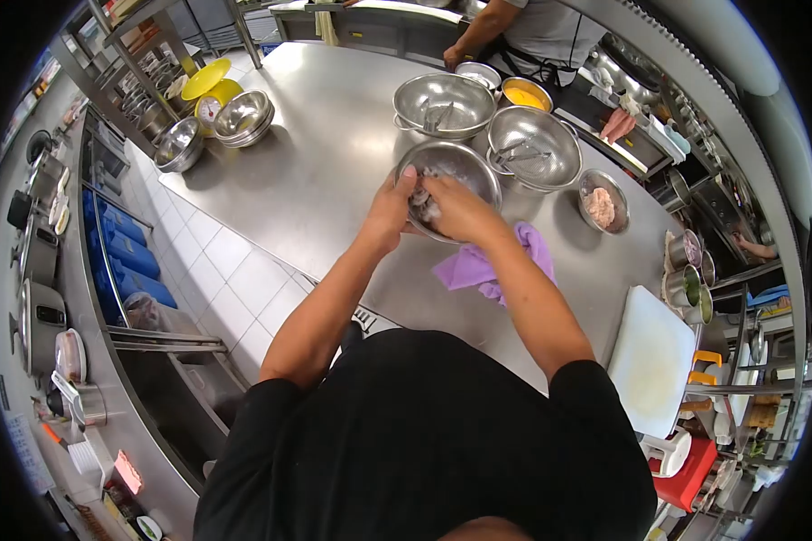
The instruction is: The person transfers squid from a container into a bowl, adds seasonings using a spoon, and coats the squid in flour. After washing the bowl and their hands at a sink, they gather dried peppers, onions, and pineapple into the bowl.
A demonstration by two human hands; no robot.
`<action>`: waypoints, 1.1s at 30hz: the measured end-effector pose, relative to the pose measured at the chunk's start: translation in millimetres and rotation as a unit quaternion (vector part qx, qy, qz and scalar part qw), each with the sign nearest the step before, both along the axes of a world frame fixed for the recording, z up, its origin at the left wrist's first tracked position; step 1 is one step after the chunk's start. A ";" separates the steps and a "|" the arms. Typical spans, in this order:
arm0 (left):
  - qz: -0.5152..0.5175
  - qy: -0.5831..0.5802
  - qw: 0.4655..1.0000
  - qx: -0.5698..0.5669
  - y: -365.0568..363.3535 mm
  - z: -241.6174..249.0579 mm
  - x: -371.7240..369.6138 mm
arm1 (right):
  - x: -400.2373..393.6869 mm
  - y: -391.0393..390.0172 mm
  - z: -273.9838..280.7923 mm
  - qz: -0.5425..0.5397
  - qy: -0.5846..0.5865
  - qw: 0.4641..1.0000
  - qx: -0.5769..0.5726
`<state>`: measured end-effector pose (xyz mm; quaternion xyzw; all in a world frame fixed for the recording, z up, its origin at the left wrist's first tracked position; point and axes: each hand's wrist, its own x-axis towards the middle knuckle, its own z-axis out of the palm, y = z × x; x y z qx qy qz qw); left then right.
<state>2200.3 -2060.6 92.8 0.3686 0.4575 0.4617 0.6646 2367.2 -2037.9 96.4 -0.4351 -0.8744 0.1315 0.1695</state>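
A steel bowl [478, 171] with pale, wet-looking pieces [427, 209] in it stands on the steel table [334, 126]. My left hand [392, 206] is closed on the bowl's left rim, thumb over the edge. My right hand [456, 207] reaches into the bowl among the pale pieces; its fingertips are hidden. Just beyond are two perforated steel colanders [415, 95] [559, 144], each with a metal utensil inside. A purple cloth [474, 269] lies crumpled beside the bowl, partly under my right forearm.
To the right are a bowl of pink minced food [599, 206] and a white cutting board [654, 361]. A bowl of yellow food [525, 95] stands behind the colanders. Stacked bowls [244, 117] and a yellow scale [212, 104] are far left. Another person [550, 36] stands beyond the table.
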 end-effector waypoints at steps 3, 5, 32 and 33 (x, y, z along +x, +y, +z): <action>-0.019 -0.012 1.000 -0.009 -5.6 -13.6 7.0 | -3.0 24.7 25.2 -0.047 -0.151 0.979 -0.130; -0.040 0.010 0.999 -0.030 -2.9 -20.9 4.9 | 0.5 26.4 25.9 -0.063 -0.124 0.988 -0.063; 0.143 -0.073 0.984 0.077 33.2 25.3 -59.1 | 186.0 398.4 -9.9 -0.299 0.071 0.896 -0.320; 0.156 -0.066 0.982 0.079 32.7 19.1 -62.6 | 197.4 417.0 -34.3 -0.261 -0.051 0.937 -0.228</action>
